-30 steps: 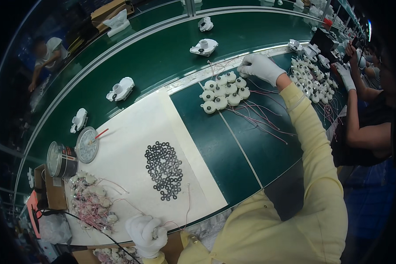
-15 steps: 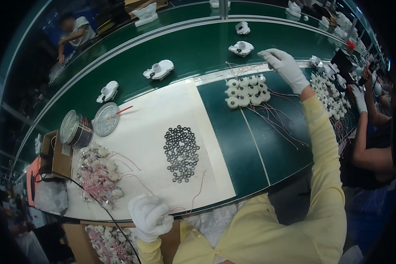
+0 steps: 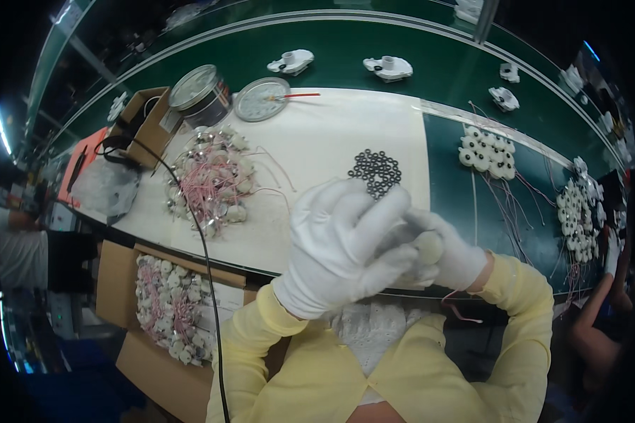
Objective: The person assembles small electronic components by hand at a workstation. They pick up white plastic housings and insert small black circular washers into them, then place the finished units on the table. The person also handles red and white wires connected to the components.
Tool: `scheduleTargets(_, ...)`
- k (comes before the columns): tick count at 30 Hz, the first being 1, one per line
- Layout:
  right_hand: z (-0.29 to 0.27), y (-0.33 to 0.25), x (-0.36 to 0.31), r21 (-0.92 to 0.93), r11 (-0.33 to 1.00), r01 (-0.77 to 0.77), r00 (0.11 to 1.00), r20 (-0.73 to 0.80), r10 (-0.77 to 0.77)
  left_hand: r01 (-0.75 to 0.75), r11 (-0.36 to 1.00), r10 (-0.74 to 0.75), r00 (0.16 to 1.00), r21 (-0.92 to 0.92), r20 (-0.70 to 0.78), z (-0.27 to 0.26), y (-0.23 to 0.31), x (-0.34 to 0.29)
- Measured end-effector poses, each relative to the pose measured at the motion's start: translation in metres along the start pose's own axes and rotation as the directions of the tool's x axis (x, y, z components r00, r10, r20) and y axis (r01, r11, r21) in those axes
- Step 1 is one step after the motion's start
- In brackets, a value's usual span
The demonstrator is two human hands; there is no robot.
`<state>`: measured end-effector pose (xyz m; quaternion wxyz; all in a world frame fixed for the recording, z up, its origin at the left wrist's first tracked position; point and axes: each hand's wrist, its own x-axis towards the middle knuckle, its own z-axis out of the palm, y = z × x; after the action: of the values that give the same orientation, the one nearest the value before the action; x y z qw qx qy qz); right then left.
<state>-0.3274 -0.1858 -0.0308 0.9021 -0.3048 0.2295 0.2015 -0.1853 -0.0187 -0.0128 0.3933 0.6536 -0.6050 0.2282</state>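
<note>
Both my hands wear white gloves and meet over the table's near edge. My left hand [image 3: 346, 247] is closed, its fingers bent toward a small round white part [image 3: 429, 248] and its thumb side at it. My right hand [image 3: 453, 250] curls around the same part from the right. A pink wire [image 3: 462, 312] hangs below the right hand. The part's far side and most fingertips are hidden. Just beyond the hands lies a cluster of small black rings [image 3: 375, 171] on a white sheet [image 3: 324, 134].
Wired white parts lie in a pile [image 3: 215, 180] at left and in a cardboard box [image 3: 120, 296] below. Rows of white parts with black rings [image 3: 487, 151] stand at right. A can [image 3: 201, 99], a lid [image 3: 261, 100] and white housings [image 3: 388, 68] are farther back. A co-worker's gloved hand [image 3: 612, 252] is at far right.
My right hand has come back from the rows at right to meet my left. The left hand has risen from the table edge. The view has turned left.
</note>
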Motion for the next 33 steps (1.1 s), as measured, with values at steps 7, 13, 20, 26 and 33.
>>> scheduleTargets(7, -0.051, -0.02, -0.04, 0.002, 0.983, 0.185, 0.977, -0.108, -0.183, 0.215, 0.778, -0.281, 0.96, 0.59, 0.02, -0.051, -0.094, -0.023)
scheduleTargets(13, -0.037, -0.035, -0.06, -0.276, 0.919, 0.283, 0.867, -0.335, -0.368, 0.154, 0.645, -0.201, 0.979, 0.748, -0.028, -0.073, -0.164, -0.004)
scheduleTargets(20, -0.044, -0.04, -0.062, -0.379, 0.892, 0.246, 0.864, -0.331, -0.378, 0.088, 0.659, -0.513, 0.778, 0.747, 0.362, -0.047, -0.219, -0.003)
scheduleTargets(26, -0.048, -0.031, -0.071, -0.494, 0.776, 0.392, 0.819, -0.197, -0.539, 0.084, 0.751, -0.559, 0.61, 0.655, 0.562, -0.029, -0.183, 0.006)
scheduleTargets(33, -0.043, -0.039, -0.078, -0.965, 0.217, 0.146, 0.788, -0.019, -0.615, 0.008, 0.834, -0.221, 0.921, 0.551, 0.321, -0.033, -0.146, -0.013)
